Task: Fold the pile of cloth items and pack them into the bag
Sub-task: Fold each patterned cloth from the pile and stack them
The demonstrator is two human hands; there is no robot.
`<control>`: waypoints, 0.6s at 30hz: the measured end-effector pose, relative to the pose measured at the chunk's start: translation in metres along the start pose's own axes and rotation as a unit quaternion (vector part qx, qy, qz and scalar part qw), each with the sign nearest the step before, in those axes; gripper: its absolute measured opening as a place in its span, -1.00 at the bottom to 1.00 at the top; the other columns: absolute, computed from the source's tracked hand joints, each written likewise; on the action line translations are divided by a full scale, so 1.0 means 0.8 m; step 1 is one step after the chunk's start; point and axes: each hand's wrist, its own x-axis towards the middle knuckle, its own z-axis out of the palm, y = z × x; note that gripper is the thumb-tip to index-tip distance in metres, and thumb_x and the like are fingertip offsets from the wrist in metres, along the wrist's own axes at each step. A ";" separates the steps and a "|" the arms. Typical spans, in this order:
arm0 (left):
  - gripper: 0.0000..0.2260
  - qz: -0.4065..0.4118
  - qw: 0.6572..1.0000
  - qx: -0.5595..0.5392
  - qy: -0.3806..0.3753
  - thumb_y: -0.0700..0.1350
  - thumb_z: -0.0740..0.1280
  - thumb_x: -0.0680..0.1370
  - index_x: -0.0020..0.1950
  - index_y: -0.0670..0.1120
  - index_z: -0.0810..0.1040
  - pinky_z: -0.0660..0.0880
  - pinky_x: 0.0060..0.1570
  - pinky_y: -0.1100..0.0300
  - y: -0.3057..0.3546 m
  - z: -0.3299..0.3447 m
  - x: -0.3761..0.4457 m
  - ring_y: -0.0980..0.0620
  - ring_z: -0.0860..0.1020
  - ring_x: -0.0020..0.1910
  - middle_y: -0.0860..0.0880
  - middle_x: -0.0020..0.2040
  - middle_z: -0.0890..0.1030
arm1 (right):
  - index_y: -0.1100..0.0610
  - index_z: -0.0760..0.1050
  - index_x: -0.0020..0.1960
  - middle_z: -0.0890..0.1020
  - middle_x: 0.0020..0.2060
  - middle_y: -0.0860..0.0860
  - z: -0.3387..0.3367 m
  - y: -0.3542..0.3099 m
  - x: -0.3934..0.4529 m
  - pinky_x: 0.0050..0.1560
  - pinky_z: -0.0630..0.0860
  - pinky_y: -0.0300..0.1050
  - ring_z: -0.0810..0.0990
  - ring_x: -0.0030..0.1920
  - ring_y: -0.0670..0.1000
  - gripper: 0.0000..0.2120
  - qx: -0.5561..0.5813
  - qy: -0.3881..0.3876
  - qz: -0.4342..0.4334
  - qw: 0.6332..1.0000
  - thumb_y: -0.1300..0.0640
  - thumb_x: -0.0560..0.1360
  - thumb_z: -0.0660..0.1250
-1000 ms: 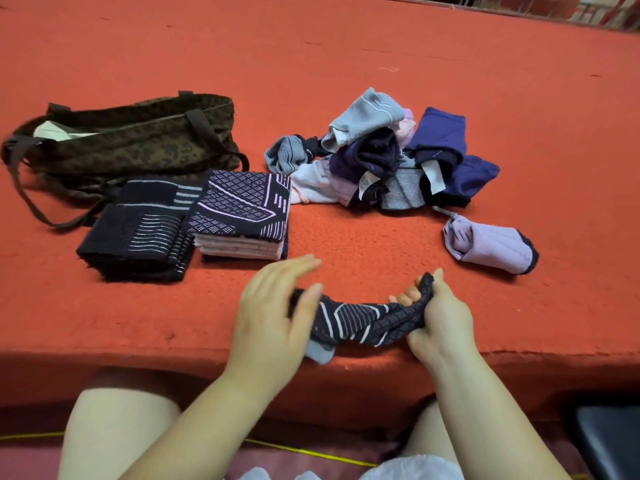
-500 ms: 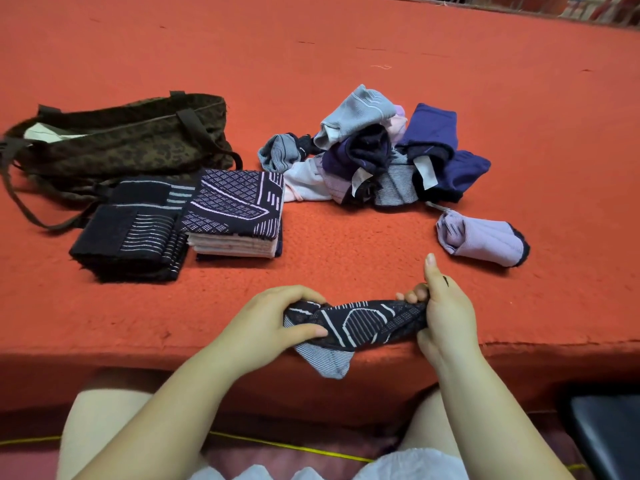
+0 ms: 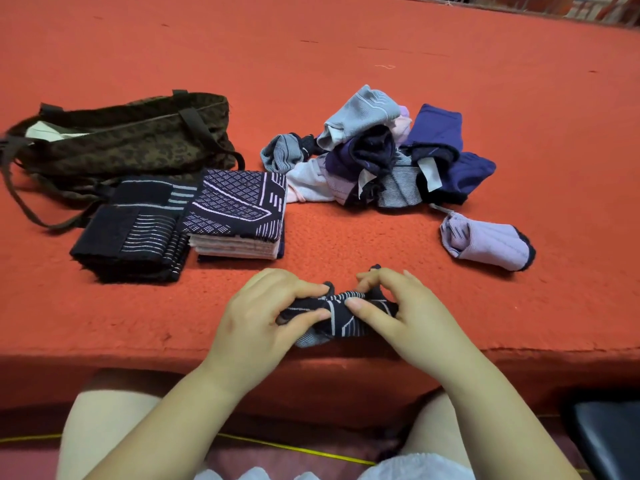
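- The left hand (image 3: 258, 315) pinches one end of a dark patterned cloth (image 3: 341, 315), thumb below and fingers curled over the top.
- The right hand (image 3: 403, 315) pinches the other end of the same cloth, its thumb lying across the striped face and its fingers hooked behind the upper edge.
- The cloth is bunched between the two hands, which sit close together near the front edge of the red carpeted surface (image 3: 346, 64); a paler striped corner hangs below the left thumb.
- Two stacks of folded cloths lie to the left, touching each other: a dark one with thin white stripes (image 3: 133, 233), and one topped by a navy diamond-patterned piece (image 3: 239, 206) with pale layers showing at its near edge.
- A dark leopard-print bag (image 3: 131, 140) lies on its side behind the stacks, its straps trailing to the left and something pale showing at its mouth.
- The unfolded pile (image 3: 381, 154) sits to the right of the bag, a heap of grey, navy, purple and pale pink pieces.
- One lilac cloth with a dark trim (image 3: 486, 242) lies apart, just in front of and to the right of the pile.
- The person's bare knees show below the surface's edge, and a dark seat corner (image 3: 609, 438) is at lower right.
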 end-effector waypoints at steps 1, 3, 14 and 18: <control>-0.82 0.002 1.000 0.000 0.008 -0.02 0.40 0.46 -0.01 -0.08 0.61 0.43 0.02 0.29 -0.001 -0.001 -0.004 0.12 0.55 -0.10 0.07 -0.11 0.60 | -0.06 0.45 -0.09 0.58 0.00 -0.21 0.001 0.000 0.001 0.45 0.00 -0.18 0.46 0.16 -0.27 -0.63 0.003 -0.003 0.000 1.000 -0.35 0.38 0.28; -0.83 -0.018 1.000 -0.012 0.021 0.00 0.38 0.48 0.02 -0.02 0.58 0.43 0.06 0.30 -0.002 -0.002 -0.011 0.15 0.55 -0.05 0.08 -0.09 0.61 | -0.06 0.44 -0.10 0.59 -0.07 -0.21 0.005 0.001 0.003 0.43 -0.04 -0.21 0.46 0.12 -0.27 -0.53 -0.006 -0.008 -0.010 1.000 -0.44 0.31 0.23; -0.86 -0.355 0.897 -0.217 0.149 -0.15 0.38 0.47 -0.14 0.09 0.67 0.49 -0.02 0.33 0.008 -0.004 -0.001 0.21 0.63 -0.10 0.17 -0.16 0.69 | -0.08 0.46 -0.19 0.55 -0.21 -0.13 0.034 0.013 0.001 0.37 0.20 -0.12 0.48 -0.04 -0.12 -0.73 -0.013 0.030 -0.050 0.998 -0.26 0.42 0.19; -0.82 -0.445 0.811 -0.327 0.195 0.00 0.30 0.48 -0.09 0.07 0.70 0.52 0.09 -0.03 -0.003 -0.005 0.000 -0.08 0.64 -0.03 -0.07 -0.08 0.70 | -0.05 0.46 -0.27 0.61 -0.20 -0.18 0.021 0.006 -0.001 0.32 0.20 -0.30 0.55 -0.17 -0.20 -0.75 0.079 0.071 -0.016 0.994 -0.22 0.38 0.27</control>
